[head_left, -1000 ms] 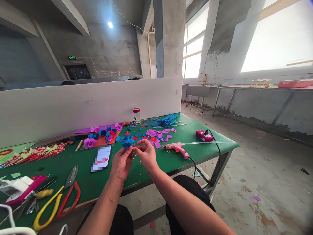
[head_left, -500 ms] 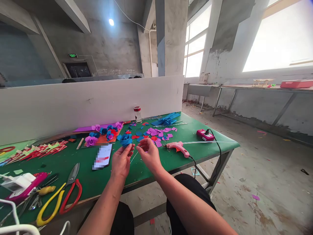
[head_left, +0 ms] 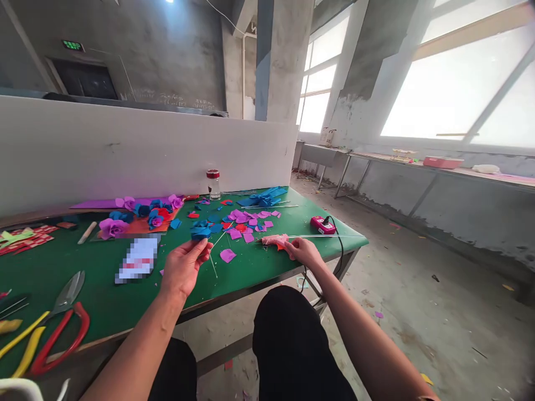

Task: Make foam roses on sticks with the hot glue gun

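My left hand (head_left: 186, 266) pinches a blue paper flower (head_left: 200, 230) from below, over the green table. Its fingers are closed, and the stem end is hidden by them. To the right, my right hand (head_left: 307, 252) has its fingers around the handle of a pink hot glue gun (head_left: 273, 239), which lies on the table with its nozzle pointing left. A clear glue stick (head_left: 330, 236) extends from the back of the gun. Between the hands are purple paper petals (head_left: 236, 234) and thin wires (head_left: 213, 264).
Finished paper flowers (head_left: 113, 227) lie at the left, beyond a phone (head_left: 139, 259). Scissors (head_left: 69, 295) rest near the front left edge. A glass jar (head_left: 213, 186) stands by the white partition (head_left: 167, 150). A pink power socket (head_left: 322, 224) sits near the right edge.
My right hand has left the flower's side and moved right onto the glue gun's handle. My left hand keeps the blue flower. The view has turned right.
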`<action>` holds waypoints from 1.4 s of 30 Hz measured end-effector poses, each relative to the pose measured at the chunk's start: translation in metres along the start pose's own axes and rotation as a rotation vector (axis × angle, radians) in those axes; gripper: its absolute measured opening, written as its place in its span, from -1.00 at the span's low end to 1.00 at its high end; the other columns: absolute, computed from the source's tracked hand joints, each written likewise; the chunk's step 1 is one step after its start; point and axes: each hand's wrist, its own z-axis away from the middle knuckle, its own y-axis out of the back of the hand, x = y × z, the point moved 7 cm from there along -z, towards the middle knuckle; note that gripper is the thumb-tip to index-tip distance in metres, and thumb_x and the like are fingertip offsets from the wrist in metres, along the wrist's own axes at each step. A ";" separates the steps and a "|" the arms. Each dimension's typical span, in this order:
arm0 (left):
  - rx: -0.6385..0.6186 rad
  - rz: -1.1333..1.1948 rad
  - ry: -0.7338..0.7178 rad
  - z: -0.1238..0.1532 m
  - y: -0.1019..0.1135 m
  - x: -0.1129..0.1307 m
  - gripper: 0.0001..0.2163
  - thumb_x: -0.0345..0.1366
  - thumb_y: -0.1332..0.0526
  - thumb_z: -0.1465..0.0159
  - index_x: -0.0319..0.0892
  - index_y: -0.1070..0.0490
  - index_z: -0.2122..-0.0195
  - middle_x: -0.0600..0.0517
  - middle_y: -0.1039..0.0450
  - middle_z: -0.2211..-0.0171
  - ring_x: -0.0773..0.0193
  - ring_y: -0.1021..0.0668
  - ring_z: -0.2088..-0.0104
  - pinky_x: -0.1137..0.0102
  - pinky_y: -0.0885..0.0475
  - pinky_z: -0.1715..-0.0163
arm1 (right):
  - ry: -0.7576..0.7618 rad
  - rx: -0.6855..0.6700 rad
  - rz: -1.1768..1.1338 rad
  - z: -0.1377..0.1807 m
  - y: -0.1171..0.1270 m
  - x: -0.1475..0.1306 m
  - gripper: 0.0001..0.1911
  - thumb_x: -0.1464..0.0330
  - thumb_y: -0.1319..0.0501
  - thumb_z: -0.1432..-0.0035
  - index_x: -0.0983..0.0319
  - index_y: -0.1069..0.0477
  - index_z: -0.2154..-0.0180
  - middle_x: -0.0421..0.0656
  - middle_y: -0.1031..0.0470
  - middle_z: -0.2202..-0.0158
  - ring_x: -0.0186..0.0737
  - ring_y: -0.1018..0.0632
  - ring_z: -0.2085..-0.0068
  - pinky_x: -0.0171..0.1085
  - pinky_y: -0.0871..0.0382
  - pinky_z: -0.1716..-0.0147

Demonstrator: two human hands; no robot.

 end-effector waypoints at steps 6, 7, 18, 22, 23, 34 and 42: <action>-0.034 -0.003 0.031 -0.003 0.003 -0.009 -0.64 -0.19 -0.59 0.26 -0.27 -0.61 0.47 -0.06 -0.56 0.49 0.36 -0.48 0.50 0.47 -0.38 0.52 | 0.042 -0.024 0.203 -0.004 -0.017 -0.011 -0.72 0.18 -0.19 -0.20 0.15 -0.29 0.50 -0.04 -0.53 0.34 -0.07 -0.53 0.22 -0.23 -0.29 0.29; -0.037 -0.003 0.035 -0.004 0.004 -0.010 -0.65 -0.19 -0.58 0.24 -0.26 -0.61 0.46 -0.06 -0.56 0.49 0.37 -0.48 0.50 0.47 -0.37 0.53 | 0.040 -0.020 0.201 -0.003 -0.018 -0.011 -0.76 0.21 -0.16 -0.21 0.15 -0.29 0.47 -0.02 -0.52 0.30 -0.06 -0.52 0.19 -0.22 -0.30 0.27; -0.044 0.062 0.062 -0.002 0.003 -0.010 -0.64 -0.20 -0.59 0.24 -0.29 -0.59 0.47 -0.05 -0.54 0.50 0.38 -0.46 0.52 0.46 -0.34 0.54 | 0.117 0.083 -0.453 0.035 0.002 -0.057 -0.63 0.03 -0.14 -0.17 0.16 -0.27 0.18 -0.06 -0.60 0.30 -0.14 -0.50 0.40 -0.21 -0.31 0.38; -0.033 0.074 0.079 -0.002 0.004 -0.012 -0.67 -0.23 -0.58 0.24 -0.29 -0.59 0.49 -0.05 -0.53 0.51 0.38 -0.47 0.51 0.46 -0.34 0.52 | 0.079 -0.089 -0.859 0.052 -0.002 -0.090 -0.49 0.02 -0.36 0.04 0.19 -0.35 0.15 -0.14 -0.56 0.33 -0.18 -0.56 0.35 -0.26 -0.35 0.38; -0.029 0.075 0.084 -0.002 0.005 -0.013 -0.68 -0.25 -0.58 0.24 -0.28 -0.59 0.49 -0.05 -0.54 0.51 0.38 -0.47 0.51 0.46 -0.34 0.52 | 0.071 -0.124 -0.911 0.056 -0.004 -0.097 -0.48 0.04 -0.39 0.07 0.18 -0.35 0.17 -0.19 -0.54 0.36 -0.21 -0.55 0.38 -0.28 -0.34 0.40; -0.001 0.111 0.085 -0.002 0.007 -0.010 -0.72 -0.29 -0.56 0.19 -0.29 -0.58 0.50 -0.06 -0.55 0.50 0.38 -0.49 0.50 0.45 -0.35 0.49 | 0.109 -0.216 -0.918 0.076 -0.020 -0.131 -0.55 -0.08 -0.25 -0.10 0.16 -0.29 0.37 -0.33 -0.29 0.56 -0.37 -0.35 0.52 -0.36 -0.27 0.52; 0.018 0.131 0.075 -0.003 0.009 -0.008 -0.65 -0.25 -0.59 0.26 -0.27 -0.60 0.46 -0.04 -0.56 0.49 0.37 -0.51 0.46 0.47 -0.38 0.45 | 0.228 -0.322 -0.963 0.076 -0.021 -0.147 -0.50 -0.01 -0.29 -0.11 0.14 -0.24 0.08 -0.23 -0.53 0.32 -0.36 -0.45 0.51 -0.37 -0.20 0.59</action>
